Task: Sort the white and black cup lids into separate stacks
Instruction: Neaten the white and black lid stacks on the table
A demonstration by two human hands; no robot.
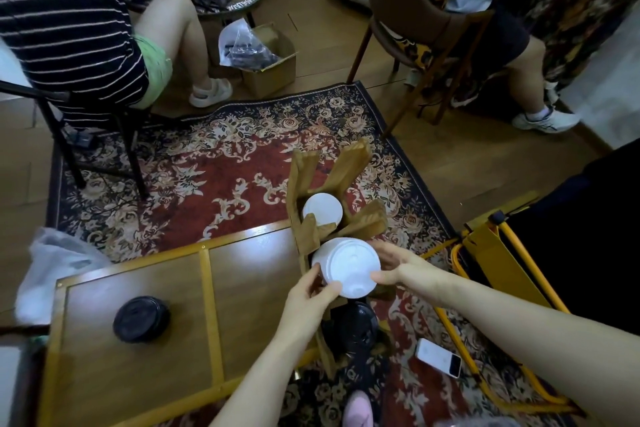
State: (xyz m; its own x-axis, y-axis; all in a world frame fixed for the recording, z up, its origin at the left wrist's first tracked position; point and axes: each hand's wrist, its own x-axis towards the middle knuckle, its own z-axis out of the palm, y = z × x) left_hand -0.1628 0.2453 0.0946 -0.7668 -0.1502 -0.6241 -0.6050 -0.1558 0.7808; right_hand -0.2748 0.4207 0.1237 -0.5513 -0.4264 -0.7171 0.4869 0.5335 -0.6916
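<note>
Both of my hands hold a stack of white lids [348,267] above an open cardboard box [346,170]. My left hand [313,291] pinches its near-left rim and my right hand [398,265] grips its right rim. More white lids [322,210] lie inside the box. A pile of black lids [356,326] sits below the held stack, at the box's near end. On the low wooden table [138,340], a separate stack of black lids [141,319] stands at the left.
A patterned rug [207,163] covers the floor. A phone [439,357] lies on it to the right. A yellow-framed stand [502,288] is at right, a white plastic bag [59,267] at left. Two seated people and chairs are beyond.
</note>
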